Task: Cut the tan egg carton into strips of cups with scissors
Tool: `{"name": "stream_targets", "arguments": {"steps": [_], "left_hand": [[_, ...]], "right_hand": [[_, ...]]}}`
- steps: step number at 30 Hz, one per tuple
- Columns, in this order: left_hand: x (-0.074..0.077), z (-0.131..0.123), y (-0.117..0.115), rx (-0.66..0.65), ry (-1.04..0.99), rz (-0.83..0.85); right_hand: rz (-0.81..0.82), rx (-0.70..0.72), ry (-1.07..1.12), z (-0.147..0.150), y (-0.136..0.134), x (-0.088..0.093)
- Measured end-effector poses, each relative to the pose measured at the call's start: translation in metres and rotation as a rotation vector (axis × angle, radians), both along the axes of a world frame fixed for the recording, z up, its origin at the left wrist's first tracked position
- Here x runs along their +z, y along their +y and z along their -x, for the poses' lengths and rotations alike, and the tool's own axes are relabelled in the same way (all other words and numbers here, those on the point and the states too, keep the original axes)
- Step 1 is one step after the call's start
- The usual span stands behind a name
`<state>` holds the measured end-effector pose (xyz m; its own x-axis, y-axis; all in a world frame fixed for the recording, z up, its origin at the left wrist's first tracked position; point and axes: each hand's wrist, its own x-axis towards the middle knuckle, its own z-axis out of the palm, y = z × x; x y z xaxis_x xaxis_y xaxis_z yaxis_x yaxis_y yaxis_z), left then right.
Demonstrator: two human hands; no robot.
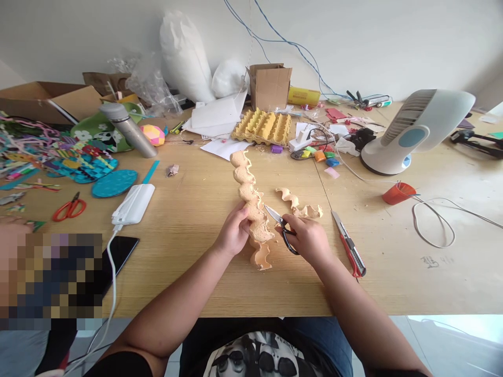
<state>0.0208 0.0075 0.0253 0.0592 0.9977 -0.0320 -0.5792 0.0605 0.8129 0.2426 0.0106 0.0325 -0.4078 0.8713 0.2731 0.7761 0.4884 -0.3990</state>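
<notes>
My left hand (234, 230) is closed on a long, wavy-edged strip of tan egg carton (248, 191), held at its lower left side. A cut-off scrap (260, 255) lies just under its near end. In my right hand (308, 235) is a pair of black-handled scissors (290, 242), fingers wrapped round the handles. The blades point up and left, close to the strip's right edge; whether they touch it I cannot tell. Two curly carton offcuts, one a thin strip (288, 197) and one a wider piece (308, 211), lie beyond my right hand.
Right of my right arm lies a red utility knife (349, 245). A yellow egg tray (262, 127) sits farther back, with a white fan (412, 131) and an orange cup (398, 193) to the right. On the left are a power bank (133, 203), red-handled scissors (69, 208) and a grey bottle (129, 131).
</notes>
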Motion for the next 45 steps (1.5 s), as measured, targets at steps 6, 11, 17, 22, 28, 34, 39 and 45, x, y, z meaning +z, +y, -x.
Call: {"name": "stream_targets", "arguments": {"steps": [6, 11, 17, 22, 28, 34, 39, 45], "left_hand": [[0.0, -0.001, 0.0, 0.003, 0.02, -0.017], [0.001, -0.002, 0.0, 0.014, 0.05, -0.033], [-0.005, 0.001, 0.001, 0.118, 0.101, -0.074], [-0.005, 0.001, 0.002, 0.176, 0.132, -0.09], [-0.003, 0.001, 0.002, 0.17, 0.12, -0.086], [-0.006, 0.002, 0.001, 0.163, 0.12, -0.046], [-0.004, 0.001, 0.001, 0.168, 0.105, -0.049], [-0.001, 0.0, 0.002, 0.145, 0.071, -0.065]], "right_hand": [[0.196, -0.12, 0.194, 0.0, 0.006, 0.0], [0.211, 0.029, 0.226, 0.005, 0.002, 0.003], [0.115, 0.025, 0.206, 0.003, 0.005, -0.001], [0.092, 0.098, 0.171, -0.002, 0.007, 0.003], [0.156, 0.097, 0.127, -0.002, 0.008, 0.002], [0.342, -0.04, 0.384, -0.003, 0.013, -0.006], [0.269, 0.084, 0.277, -0.003, 0.01, -0.003], [0.114, 0.146, 0.158, 0.0, 0.007, -0.002]]}}
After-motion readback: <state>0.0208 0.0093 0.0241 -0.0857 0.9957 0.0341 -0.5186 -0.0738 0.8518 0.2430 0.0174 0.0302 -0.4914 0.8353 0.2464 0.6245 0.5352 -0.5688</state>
